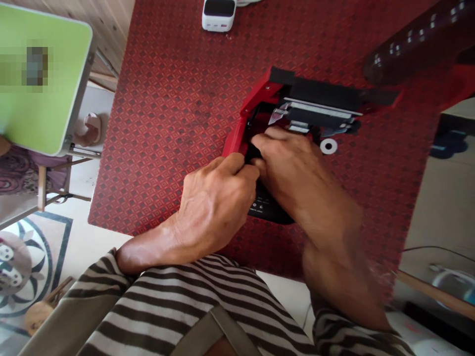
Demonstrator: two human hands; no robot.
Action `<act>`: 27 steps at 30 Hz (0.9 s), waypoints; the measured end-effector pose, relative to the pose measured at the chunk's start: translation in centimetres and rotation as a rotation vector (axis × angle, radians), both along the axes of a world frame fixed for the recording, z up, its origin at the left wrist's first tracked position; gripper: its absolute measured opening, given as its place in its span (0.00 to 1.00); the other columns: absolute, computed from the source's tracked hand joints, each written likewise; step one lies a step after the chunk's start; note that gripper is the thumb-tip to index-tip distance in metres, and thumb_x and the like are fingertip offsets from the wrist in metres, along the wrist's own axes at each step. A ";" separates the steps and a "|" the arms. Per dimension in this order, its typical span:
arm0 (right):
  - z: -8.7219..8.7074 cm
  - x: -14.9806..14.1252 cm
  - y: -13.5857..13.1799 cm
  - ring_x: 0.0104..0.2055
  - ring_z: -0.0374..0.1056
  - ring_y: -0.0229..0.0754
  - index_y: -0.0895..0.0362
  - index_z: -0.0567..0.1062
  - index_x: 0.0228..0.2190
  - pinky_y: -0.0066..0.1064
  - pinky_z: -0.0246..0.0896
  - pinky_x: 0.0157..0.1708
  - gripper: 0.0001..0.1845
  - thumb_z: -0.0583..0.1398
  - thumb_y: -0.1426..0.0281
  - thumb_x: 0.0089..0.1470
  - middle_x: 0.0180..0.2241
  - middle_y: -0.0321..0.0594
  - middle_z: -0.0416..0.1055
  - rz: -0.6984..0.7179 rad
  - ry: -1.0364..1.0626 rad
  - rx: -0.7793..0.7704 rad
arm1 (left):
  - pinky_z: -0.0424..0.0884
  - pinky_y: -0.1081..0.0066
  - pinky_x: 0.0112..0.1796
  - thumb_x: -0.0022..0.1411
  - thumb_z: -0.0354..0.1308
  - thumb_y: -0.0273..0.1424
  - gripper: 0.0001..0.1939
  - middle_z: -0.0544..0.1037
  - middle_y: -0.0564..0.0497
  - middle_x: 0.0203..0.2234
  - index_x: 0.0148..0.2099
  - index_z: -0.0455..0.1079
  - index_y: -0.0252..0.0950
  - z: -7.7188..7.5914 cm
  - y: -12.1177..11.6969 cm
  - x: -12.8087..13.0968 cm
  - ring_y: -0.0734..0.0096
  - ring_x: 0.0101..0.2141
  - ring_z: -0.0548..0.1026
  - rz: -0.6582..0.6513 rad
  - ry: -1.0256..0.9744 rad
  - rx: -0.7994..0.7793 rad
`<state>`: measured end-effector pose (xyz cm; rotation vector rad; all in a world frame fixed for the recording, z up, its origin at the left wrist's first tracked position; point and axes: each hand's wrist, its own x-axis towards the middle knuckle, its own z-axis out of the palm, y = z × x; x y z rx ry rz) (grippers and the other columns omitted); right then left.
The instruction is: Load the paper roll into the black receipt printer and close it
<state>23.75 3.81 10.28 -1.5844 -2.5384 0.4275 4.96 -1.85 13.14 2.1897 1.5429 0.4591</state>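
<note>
A red-and-black machine (297, 106) with an open red casing and metal plates lies on a red patterned tablecloth (159, 138). My left hand (218, 193) grips the red casing's near edge, its fingers reaching a black part. My right hand (285, 168), slightly blurred, presses into the machine beside those fingers. The two hands almost touch and hide the machine's middle. Below them shows a black panel (265, 210) with small markings. A white ring (328, 146) lies just beyond my right hand.
A small white-and-black device (218, 15) stands at the cloth's far edge. A long dark object with metal studs (415, 42) lies at the upper right. A green table (44, 84) stands beyond the cloth's left edge, above a patterned floor rug (29, 267).
</note>
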 end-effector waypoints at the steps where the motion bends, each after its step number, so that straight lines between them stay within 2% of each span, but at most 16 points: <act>1: 0.3 0.5 -0.2 0.56 0.87 0.62 0.51 0.84 0.48 0.55 0.84 0.64 0.20 0.54 0.79 0.75 0.51 0.52 0.88 -0.001 0.029 -0.003 | 0.73 0.65 0.36 0.90 0.60 0.27 0.15 0.88 0.48 0.42 0.50 0.88 0.41 0.0 0.0 0.0 0.61 0.38 0.83 0.002 -0.001 -0.001; 4: 1.6 2.5 -1.1 0.62 0.89 0.61 0.53 0.86 0.61 0.57 0.87 0.67 0.26 0.54 0.80 0.76 0.58 0.51 0.90 0.044 0.153 -0.028 | 0.73 0.65 0.38 0.89 0.63 0.27 0.13 0.89 0.48 0.43 0.48 0.87 0.40 0.0 -0.2 -0.1 0.62 0.40 0.84 0.002 -0.011 0.005; 7: 2.9 4.5 -2.6 0.70 0.89 0.57 0.52 0.83 0.74 0.56 0.88 0.72 0.32 0.55 0.81 0.80 0.68 0.48 0.91 0.165 0.262 -0.005 | 0.75 0.65 0.39 0.89 0.63 0.26 0.13 0.89 0.48 0.43 0.48 0.87 0.40 -0.2 -0.4 -0.2 0.62 0.41 0.85 -0.030 -0.033 0.038; 10: 3.5 5.2 -4.3 0.69 0.90 0.55 0.47 0.80 0.78 0.55 0.90 0.72 0.32 0.58 0.79 0.83 0.69 0.43 0.92 0.215 0.323 0.031 | 0.80 0.66 0.43 0.90 0.60 0.25 0.14 0.88 0.49 0.42 0.51 0.87 0.39 -0.6 -0.7 -0.2 0.63 0.41 0.84 -0.055 -0.070 0.094; 16: 3.2 4.3 -6.1 0.53 0.91 0.54 0.39 0.90 0.64 0.51 0.92 0.57 0.24 0.63 0.78 0.85 0.50 0.37 0.95 0.049 0.400 0.100 | 0.82 0.67 0.44 0.93 0.61 0.28 0.14 0.86 0.50 0.39 0.53 0.88 0.39 -1.2 -1.3 0.2 0.66 0.39 0.83 -0.070 -0.204 0.262; 19: 2.9 4.1 -6.4 0.51 0.90 0.55 0.39 0.92 0.62 0.52 0.89 0.54 0.24 0.65 0.79 0.83 0.48 0.38 0.94 0.018 0.414 0.153 | 0.81 0.68 0.42 0.93 0.65 0.28 0.10 0.85 0.52 0.39 0.55 0.89 0.40 -1.3 -1.5 0.1 0.69 0.38 0.82 -0.061 -0.259 0.288; 22: 2.8 4.1 -6.6 0.50 0.89 0.57 0.40 0.93 0.60 0.54 0.88 0.53 0.22 0.68 0.79 0.81 0.47 0.40 0.94 -0.002 0.424 0.214 | 0.83 0.68 0.45 0.91 0.69 0.29 0.05 0.87 0.52 0.44 0.59 0.87 0.42 -1.5 -1.5 -0.3 0.69 0.42 0.84 -0.045 -0.312 0.299; 27: 2.9 4.1 -7.3 0.51 0.90 0.59 0.39 0.95 0.52 0.59 0.87 0.55 0.21 0.69 0.79 0.79 0.48 0.40 0.95 -0.050 0.357 0.204 | 0.84 0.65 0.48 0.89 0.69 0.26 0.08 0.87 0.49 0.50 0.61 0.87 0.43 -1.7 -1.3 -1.6 0.65 0.46 0.85 -0.054 -0.298 0.311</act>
